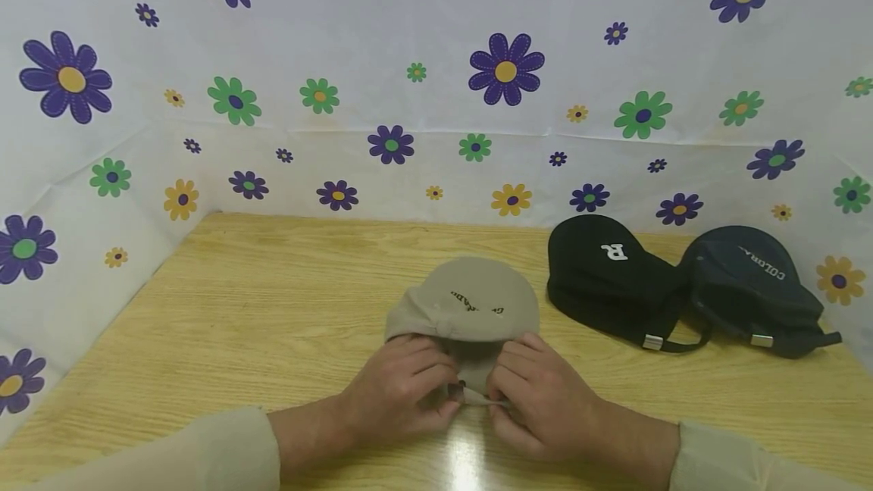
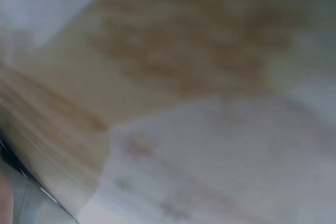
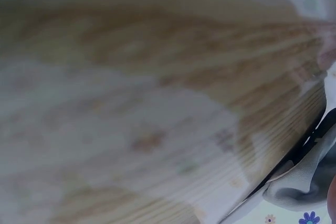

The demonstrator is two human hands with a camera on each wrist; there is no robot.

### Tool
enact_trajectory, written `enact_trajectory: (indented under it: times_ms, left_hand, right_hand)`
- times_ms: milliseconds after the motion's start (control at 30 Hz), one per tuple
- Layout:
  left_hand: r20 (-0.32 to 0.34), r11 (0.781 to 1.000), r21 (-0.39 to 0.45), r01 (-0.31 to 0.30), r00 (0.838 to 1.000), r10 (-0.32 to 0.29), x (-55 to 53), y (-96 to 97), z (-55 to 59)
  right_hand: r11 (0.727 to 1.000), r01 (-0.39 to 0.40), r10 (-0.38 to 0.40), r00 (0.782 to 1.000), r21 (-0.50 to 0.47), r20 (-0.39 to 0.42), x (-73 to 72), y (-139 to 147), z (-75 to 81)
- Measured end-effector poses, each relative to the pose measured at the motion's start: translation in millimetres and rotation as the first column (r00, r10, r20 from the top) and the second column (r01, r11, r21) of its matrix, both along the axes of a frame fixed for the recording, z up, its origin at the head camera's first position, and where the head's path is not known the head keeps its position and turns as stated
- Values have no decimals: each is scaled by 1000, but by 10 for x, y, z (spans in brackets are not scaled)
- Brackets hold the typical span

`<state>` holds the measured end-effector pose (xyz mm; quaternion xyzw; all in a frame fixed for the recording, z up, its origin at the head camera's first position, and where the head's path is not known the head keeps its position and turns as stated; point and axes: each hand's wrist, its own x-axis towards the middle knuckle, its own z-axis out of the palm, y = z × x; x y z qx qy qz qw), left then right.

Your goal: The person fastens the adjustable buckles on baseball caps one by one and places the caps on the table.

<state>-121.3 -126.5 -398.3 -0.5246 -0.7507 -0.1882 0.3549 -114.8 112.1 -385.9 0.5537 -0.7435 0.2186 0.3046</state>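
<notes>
A beige cap [image 1: 487, 286] with dark lettering rests on the table in the head view, its back opening facing me. My left hand [image 1: 402, 385] holds the left side of that opening, with thumb and finger pinching the strap by its small buckle [image 1: 455, 392]. Opposite it, my right hand [image 1: 546, 396] grips the other side and pinches the thin beige strap [image 1: 475, 397]. The strap spans the gap between both hands. Some fingertips are hidden by the hands. Pale fabric [image 3: 299, 187] shows at the lower right of the right wrist view; the left wrist view is mostly blurred.
A black cap [image 1: 593, 286] with a white letter R lies to the right of the beige one. Beside it is a navy cap [image 1: 740, 264] with pale lettering. The wood-grain table [image 1: 273, 309] is backed by a white flower-print cloth [image 1: 423, 21].
</notes>
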Motion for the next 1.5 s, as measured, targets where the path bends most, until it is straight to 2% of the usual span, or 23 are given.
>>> enact_trajectory:
  times_ms: [167, 400, 667, 800, 1033, 1167, 1300, 1400, 1500]
  left_hand:
    - [-56, 1000, 9, 10, 998, -10, 4, 18, 1]
    - [-46, 1000, 0, 6, 999, -6, 9, 2, 21]
    - [-68, 999, 10, 40, 997, -40, -6, -1, 21]
    - [-96, 998, 20, 57, 994, -54, -14, 1, 25]
    - [-176, 999, 19, 29, 984, -25, -11, 27, 19]
    - [-178, 999, 37, 27, 984, -20, -6, 81, 8]
    - [-181, 996, 62, 57, 982, -45, 18, 138, 19]
    - [-199, 997, 31, 72, 978, -65, 20, 174, 55]
    - [-241, 998, -42, 51, 969, -60, 21, 125, 114]
  right_hand:
    - [999, 38, -38, 999, 9, 11, 13, 0, -6]
    - [996, 86, -87, 996, 38, 21, 27, -3, 9]
    - [983, 149, -155, 987, 107, 51, 41, 1, 14]
    - [984, 157, -160, 987, 87, 25, 29, -9, -4]
    - [978, 186, -189, 982, 92, 29, 25, -2, -21]
    - [972, 206, -212, 977, 109, 39, 32, 13, -12]
    - [968, 213, -221, 974, 134, 51, 40, 7, -17]
    - [966, 220, -228, 973, 138, 46, 41, 4, -30]
    - [970, 207, -214, 976, 128, 42, 24, -55, -39]
